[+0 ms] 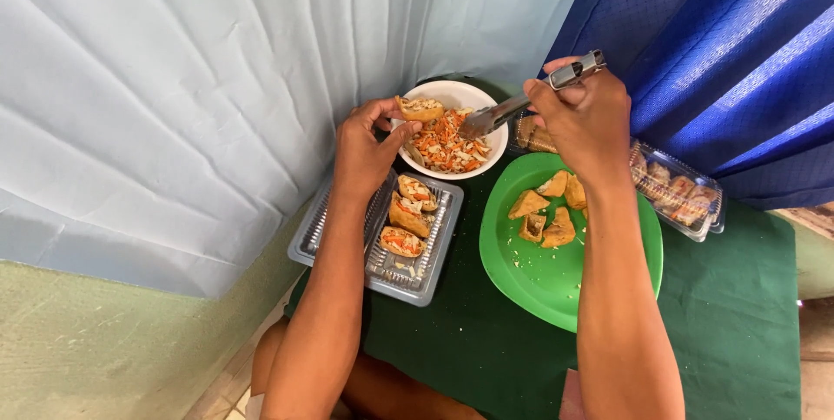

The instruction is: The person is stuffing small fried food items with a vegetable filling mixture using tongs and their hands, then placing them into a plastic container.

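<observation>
My left hand (365, 146) pinches a fried tofu pocket (420, 108) filled with shredded vegetables, holding it over the rim of a white bowl (452, 94). The bowl holds an orange and white vegetable mix (447, 149). My right hand (584, 116) grips metal tongs (504, 112) whose tips reach into that mix. Below my left hand lies a clear plastic tray (426, 277) with three stuffed tofu pieces (408, 216). A green plate (539, 285) under my right forearm carries several unfilled fried tofu pieces (543, 211).
A closed clear plastic box of stuffed tofu (682, 190) sits at the right behind the green plate. Everything rests on a dark green cloth (730, 324). A pale curtain (174, 81) hangs at the left, a blue curtain (738, 46) at the right.
</observation>
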